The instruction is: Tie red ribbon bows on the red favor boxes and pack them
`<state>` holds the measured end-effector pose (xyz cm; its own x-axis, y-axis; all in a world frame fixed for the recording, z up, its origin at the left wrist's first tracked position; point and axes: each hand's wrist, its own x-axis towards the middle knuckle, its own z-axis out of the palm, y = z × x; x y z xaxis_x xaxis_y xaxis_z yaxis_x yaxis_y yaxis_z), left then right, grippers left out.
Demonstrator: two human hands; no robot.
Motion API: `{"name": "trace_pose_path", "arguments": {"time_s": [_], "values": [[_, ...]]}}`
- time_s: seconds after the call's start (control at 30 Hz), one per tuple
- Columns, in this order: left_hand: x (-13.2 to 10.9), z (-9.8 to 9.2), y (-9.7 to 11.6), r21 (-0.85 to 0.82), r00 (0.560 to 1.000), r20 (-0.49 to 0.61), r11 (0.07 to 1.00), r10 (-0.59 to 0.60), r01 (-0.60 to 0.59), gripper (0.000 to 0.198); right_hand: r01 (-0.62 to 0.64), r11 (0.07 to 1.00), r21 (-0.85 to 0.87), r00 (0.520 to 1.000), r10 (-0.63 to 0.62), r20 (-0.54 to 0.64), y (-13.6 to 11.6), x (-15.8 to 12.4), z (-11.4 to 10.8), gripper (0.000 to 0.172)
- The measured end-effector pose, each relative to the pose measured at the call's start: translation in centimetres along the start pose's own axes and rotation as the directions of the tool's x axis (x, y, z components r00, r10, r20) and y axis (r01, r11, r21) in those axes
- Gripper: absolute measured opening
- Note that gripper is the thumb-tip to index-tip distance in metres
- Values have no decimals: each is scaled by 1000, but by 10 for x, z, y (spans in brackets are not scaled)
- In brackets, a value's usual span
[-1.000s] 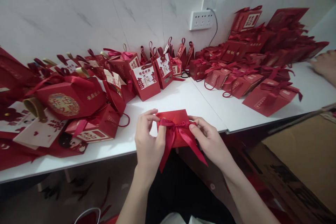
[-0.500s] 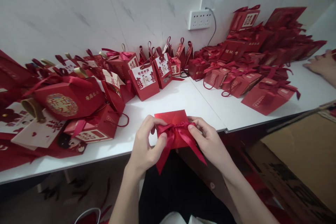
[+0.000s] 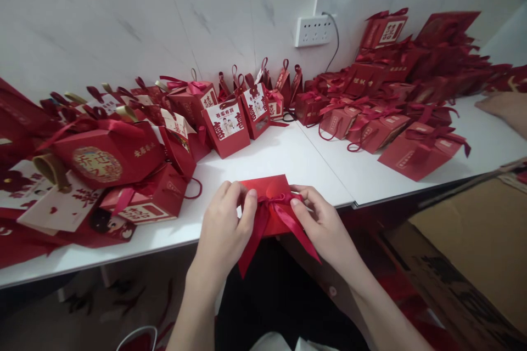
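Note:
A flat red envelope-like packet (image 3: 274, 185) is held over the table's front edge, above my lap. Across its middle runs a dark pink satin ribbon (image 3: 284, 214) tied in a bow, its two tails hanging down. My left hand (image 3: 228, 219) grips the left side, thumb at the bow's left loop and fingers bent behind. On the right, my right hand (image 3: 323, 219) pinches the bow's right loop and the packet's edge between thumb and fingers. The fingertips under the packet are hidden.
Red gift boxes (image 3: 109, 151) crowd the white table (image 3: 284, 148) at left. More boxes (image 3: 420, 148) are piled at right, near another person's hand (image 3: 504, 107). A socket strip (image 3: 313, 31) is on the wall. A cardboard box (image 3: 473, 230) stands below right.
My left hand has shifted a little left and its thumb has moved up to the bow's left loop. The packet has moved slightly left. The other person's hand at right has moved slightly.

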<state>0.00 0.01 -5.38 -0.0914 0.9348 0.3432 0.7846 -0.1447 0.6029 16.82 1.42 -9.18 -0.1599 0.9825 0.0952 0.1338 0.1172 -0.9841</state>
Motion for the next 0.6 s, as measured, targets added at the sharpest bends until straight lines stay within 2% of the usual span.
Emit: {"name": "trace_pose_path", "arguments": {"time_s": [0.07, 0.17, 0.27, 0.37, 0.53, 0.6], "values": [[-3, -2, 1, 5, 1000, 6, 1000, -28, 28, 26, 11, 1000, -6, 1000, -11, -5, 0, -1, 1, 21], [-7, -5, 3, -84, 995, 61, 993, -77, 82, 31, 31, 999, -8, 999, -31, -20, 0, -3, 2, 20], [-10, -7, 3, -164, 992, 99, 982, -74, 90, 27, 49, 998, -28, 998, -50, -34, 0, -5, 2, 20], [-10, -6, 1, -197, 994, 83, 977, -69, 85, 22, 67, 996, -51, 997, -69, -42, -1, -6, 2, 19], [-10, -4, -6, -330, 974, 146, 919, -174, 214, 23, 83, 994, -67, 995, -87, -45, -1, -9, 1, 18], [-13, -4, -6, -365, 971, 154, 902, -186, 230, 22, 84, 994, -76, 995, -88, -45, -1, -10, 1, 18]]}}
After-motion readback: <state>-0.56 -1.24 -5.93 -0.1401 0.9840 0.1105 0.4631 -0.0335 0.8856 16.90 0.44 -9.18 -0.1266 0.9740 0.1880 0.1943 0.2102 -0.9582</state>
